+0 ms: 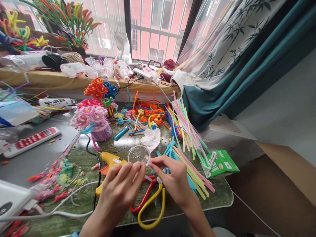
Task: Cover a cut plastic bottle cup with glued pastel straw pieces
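Between my two hands is a small clear plastic cup (138, 154), its round rim facing up and away. My left hand (123, 184) has its fingers bent around the near side of the cup. The fingertips of my right hand (172, 176) pinch at the cup's right edge. A yellow glue gun (108, 161) lies just left of and partly behind my left hand. Beneath the hands, scissors with one red and one yellow handle (151, 225) rest at the table's front edge. A crumpled white tissue (151, 138) lies beyond the cup.
Bundles of pastel pipe cleaners (192, 168) and a green packet (222, 163) lie to the right. A pot of pink flowers (101, 131), a blue glue stick or lighter (121, 133) and orange pieces stand or lie behind. Black and white cables cross the left side.
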